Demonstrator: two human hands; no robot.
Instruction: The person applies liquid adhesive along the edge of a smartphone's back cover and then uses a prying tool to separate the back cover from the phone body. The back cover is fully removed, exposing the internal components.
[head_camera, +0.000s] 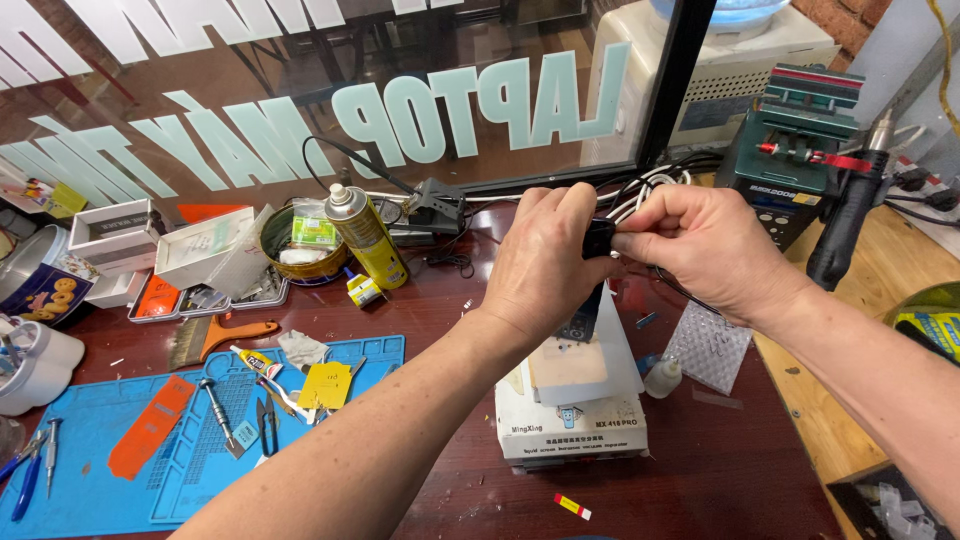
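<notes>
Both hands meet above a white box-shaped machine (572, 425) on the dark red table. My left hand (545, 262) and my right hand (705, 245) together pinch a small black object (598, 238) between their fingertips. A thin dark flat part (582, 318) hangs down from it toward the tan pad (568, 362) on top of the machine. Black and white cables (640, 188) run behind the hands. Most of the black object is hidden by my fingers.
A blue work mat (120, 450) at the left carries screwdrivers, tweezers, a glue tube and a yellow note. A yellow spray can (366, 238), small boxes and a brush lie behind it. At the right stand a green machine (790, 150), a black hot-air handle (845, 225) and a small white bottle (662, 377).
</notes>
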